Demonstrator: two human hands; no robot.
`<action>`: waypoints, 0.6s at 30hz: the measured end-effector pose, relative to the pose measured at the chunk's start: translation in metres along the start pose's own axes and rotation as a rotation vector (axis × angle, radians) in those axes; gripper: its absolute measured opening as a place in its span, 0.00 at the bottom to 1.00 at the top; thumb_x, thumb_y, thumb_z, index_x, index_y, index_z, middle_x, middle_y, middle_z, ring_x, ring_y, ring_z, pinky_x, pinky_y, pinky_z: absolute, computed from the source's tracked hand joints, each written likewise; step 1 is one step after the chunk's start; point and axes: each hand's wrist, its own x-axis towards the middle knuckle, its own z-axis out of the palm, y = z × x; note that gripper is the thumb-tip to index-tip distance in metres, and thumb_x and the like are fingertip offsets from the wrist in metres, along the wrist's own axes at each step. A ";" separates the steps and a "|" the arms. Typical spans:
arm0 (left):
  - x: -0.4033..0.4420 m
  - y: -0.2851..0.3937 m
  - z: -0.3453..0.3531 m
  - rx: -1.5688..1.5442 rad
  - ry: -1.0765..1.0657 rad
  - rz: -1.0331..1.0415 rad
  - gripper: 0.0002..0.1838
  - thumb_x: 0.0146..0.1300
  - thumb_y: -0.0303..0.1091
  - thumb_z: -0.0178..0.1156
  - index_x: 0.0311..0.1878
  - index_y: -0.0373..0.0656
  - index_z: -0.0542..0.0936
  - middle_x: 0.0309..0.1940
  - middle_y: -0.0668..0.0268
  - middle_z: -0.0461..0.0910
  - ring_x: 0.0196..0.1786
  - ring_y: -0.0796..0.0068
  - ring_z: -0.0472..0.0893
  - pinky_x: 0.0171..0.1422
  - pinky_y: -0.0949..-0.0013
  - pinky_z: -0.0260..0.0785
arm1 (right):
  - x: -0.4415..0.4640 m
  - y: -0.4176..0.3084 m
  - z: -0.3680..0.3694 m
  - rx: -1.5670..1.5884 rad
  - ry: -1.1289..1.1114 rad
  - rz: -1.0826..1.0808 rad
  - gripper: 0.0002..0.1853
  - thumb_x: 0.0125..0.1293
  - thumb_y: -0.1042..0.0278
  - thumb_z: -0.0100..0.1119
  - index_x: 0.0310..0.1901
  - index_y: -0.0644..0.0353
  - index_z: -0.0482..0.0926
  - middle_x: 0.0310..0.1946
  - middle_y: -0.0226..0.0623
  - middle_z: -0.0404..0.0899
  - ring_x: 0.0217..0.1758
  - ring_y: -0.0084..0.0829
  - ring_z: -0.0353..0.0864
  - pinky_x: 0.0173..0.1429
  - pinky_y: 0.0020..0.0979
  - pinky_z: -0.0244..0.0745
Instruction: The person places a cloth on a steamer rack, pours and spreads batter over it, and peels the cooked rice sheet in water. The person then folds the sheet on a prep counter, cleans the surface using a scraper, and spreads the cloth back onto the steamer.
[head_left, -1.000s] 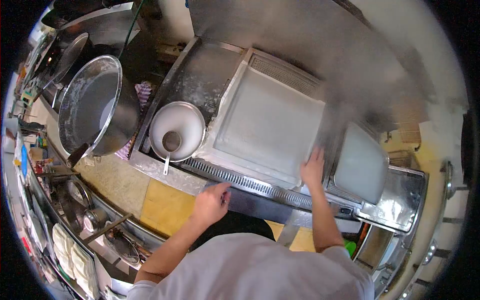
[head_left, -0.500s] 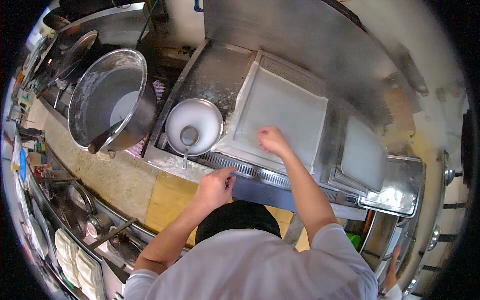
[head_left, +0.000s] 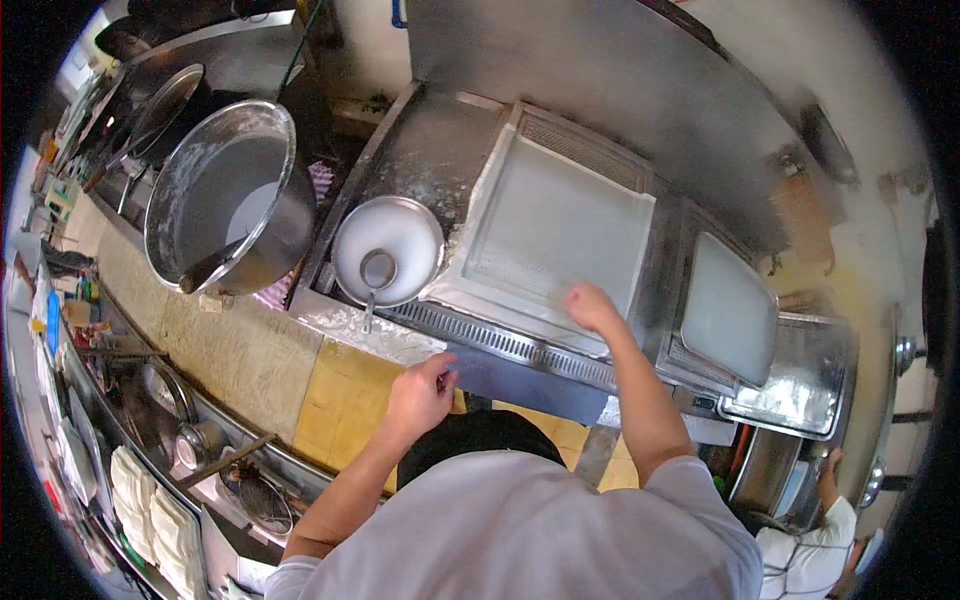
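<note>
My left hand (head_left: pixel 422 393) hangs in the air before the steel counter's front edge, fingers curled in and nothing visible in them. Bent into a loose fist, my right hand (head_left: pixel 592 306) is over the near right part of a white cloth (head_left: pixel 455 288) spread on a square perforated steamer tray; whatever it may hold is hidden. A smooth layer of white batter (head_left: pixel 560 215) covers the cloth's middle. Left of it stands a steel bowl (head_left: pixel 432 232) of white liquid, with a ladle (head_left: pixel 378 270) resting in it, its handle over the near rim.
A large deep metal pot (head_left: pixel 282 215) with pale residue stands at left, a wooden-handled tool on its rim. To the right are a second white-topped tray (head_left: pixel 732 310) and a shiny metal pan (head_left: pixel 800 375). Another person's white sleeve (head_left: pixel 835 530) shows at lower right.
My right hand has moved right and toward me over the cloth. My left hand has lowered slightly, away from the counter. More of the other person shows at lower right.
</note>
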 end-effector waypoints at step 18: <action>0.020 0.085 0.085 0.118 -0.149 0.258 0.14 0.64 0.30 0.66 0.53 0.41 0.85 0.46 0.51 0.86 0.44 0.47 0.86 0.49 0.53 0.81 | -0.160 -0.008 0.047 0.470 0.264 -0.205 0.12 0.64 0.61 0.69 0.40 0.62 0.87 0.36 0.50 0.86 0.39 0.52 0.86 0.47 0.47 0.81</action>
